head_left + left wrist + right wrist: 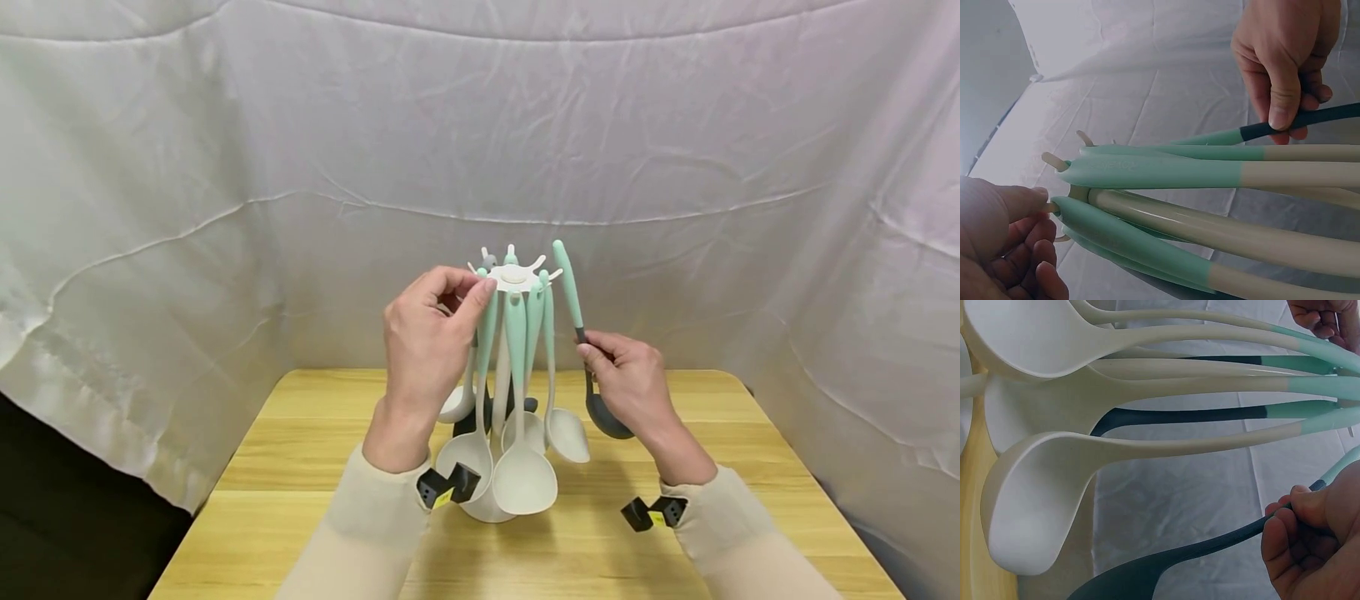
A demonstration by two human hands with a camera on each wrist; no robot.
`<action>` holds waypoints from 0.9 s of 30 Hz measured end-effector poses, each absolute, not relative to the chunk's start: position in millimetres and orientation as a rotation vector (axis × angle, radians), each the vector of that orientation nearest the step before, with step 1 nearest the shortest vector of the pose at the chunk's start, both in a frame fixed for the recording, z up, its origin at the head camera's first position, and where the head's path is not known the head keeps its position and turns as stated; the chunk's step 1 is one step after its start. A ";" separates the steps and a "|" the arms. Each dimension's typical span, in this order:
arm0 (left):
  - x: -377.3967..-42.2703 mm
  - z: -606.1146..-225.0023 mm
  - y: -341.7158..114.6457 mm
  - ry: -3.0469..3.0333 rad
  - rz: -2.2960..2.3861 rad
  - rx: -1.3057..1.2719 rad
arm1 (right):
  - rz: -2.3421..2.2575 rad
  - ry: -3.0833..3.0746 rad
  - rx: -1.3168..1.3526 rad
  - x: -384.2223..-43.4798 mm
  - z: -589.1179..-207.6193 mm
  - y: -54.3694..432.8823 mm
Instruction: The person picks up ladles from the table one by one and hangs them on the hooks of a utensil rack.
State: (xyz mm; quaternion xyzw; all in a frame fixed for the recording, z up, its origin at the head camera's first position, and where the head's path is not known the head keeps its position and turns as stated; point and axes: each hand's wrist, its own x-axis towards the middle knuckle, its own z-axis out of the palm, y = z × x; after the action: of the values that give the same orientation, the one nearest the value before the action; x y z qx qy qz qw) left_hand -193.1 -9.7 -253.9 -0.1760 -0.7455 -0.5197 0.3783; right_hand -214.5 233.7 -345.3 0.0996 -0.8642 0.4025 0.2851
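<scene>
A white rotating utensil rack point(514, 276) stands mid-table, with mint-handled utensils hanging from its hooks. My left hand point(435, 337) pinches one of the rack's hooks between thumb and fingers, at the near left of its top. To the right of the rack, my right hand point(633, 379) pinches the dark shaft of a ladle point(606, 417). This ladle has a mint handle point(567, 283) pointing up and a dark grey bowl hanging low. Cream ladles point(1041, 500) hang between the two hands, a front one point(525, 482) facing me. Behind them, dark utensils point(1179, 417) are partly hidden.
The rack and utensils stand over a wooden table point(300, 500). Pale cloth point(420, 125) hangs behind and on both sides. A small black camera sits at each wrist, the left one point(450, 485) close to the cream ladles.
</scene>
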 end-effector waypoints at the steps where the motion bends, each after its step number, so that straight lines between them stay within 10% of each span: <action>1: -192.9 -254.0 -9.4 -1.906 -1.328 -0.450 | 1.079 -2.316 0.266 -214.8 -345.7 233.3; 27: -191.5 -251.4 -5.7 -1.924 -1.354 -0.446 | 1.045 -2.328 0.317 -224.4 -351.2 225.1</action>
State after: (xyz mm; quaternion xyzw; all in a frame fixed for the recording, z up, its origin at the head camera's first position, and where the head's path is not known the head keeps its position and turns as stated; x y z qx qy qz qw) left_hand -191.5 -5.7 -251.4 -0.1733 -0.7481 -0.5264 0.3650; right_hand -224.4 225.1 -351.2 0.1184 -0.8688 0.3899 0.2813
